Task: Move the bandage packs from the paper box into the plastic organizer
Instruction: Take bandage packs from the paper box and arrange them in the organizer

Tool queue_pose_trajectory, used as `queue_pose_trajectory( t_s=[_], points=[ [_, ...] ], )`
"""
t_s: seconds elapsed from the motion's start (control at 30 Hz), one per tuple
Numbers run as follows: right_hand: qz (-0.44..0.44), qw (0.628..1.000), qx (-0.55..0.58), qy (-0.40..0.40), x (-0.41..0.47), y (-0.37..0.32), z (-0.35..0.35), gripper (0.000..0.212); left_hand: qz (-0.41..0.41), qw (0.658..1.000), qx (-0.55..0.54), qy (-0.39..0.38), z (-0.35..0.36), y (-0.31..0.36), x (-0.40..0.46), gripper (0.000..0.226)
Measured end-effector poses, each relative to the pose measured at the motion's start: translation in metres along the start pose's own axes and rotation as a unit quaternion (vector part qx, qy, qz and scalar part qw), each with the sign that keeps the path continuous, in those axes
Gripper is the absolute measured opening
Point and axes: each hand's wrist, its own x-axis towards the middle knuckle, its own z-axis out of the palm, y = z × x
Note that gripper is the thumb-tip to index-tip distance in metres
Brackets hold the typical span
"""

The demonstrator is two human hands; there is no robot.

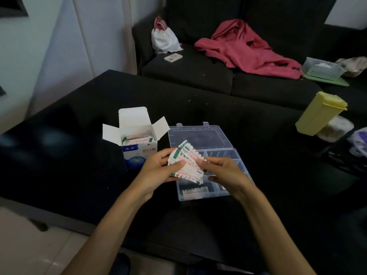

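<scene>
- One black table (79, 120) is seen, bearing the task's things.
- One plastic organizer (200, 138) is laid open just right of the box; a single pack or small stack (195, 190) is already lodged in its near-left compartment — the other visible compartments look unfilled.
- One paper box (139, 149) is stood upright, flaps open; several packs are still seen inside, too tightly stacked to be counted.
- One fanned bundle of bandage packs (187, 163) is held over the organizer — at least four edges can be counted.
- The bundle is gripped by the left hand (158, 169), thumb curled across it; its right edge is pinched by the right hand (222, 171).
- The task is judged partly done.
</scene>
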Motion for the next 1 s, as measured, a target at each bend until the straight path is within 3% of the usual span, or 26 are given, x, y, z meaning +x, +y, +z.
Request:
queue_pose_trajectory(
  t_s=[0.3, 0.57, 0.8, 1.0],
  points=[
    [-0.047, 0.999, -0.021, 0.005, -0.002, -0.003, 0.004, 0.008, 0.02, 0.999, 0.034, 0.02, 0.0, -0.002, -0.001, 0.018],
    [-0.033, 0.992, 0.081, 0.091, 0.002, 0.0, 0.002, 0.018, 0.007, 1.0, 0.019, 0.011, -0.001, 0.004, 0.001, 0.023],
    [-0.008, 0.983, 0.172, 0.065, 0.002, -0.004, -0.01, 0.021, 0.004, 0.998, 0.026, 0.063, -0.014, 0.007, 0.003, 0.02],
    [-0.019, 0.991, 0.13, 0.035, 0.001, -0.003, -0.008, 0.025, -0.012, 0.999, 0.008, 0.04, -0.01, 0.01, 0.0, 0.023]
  ],
)
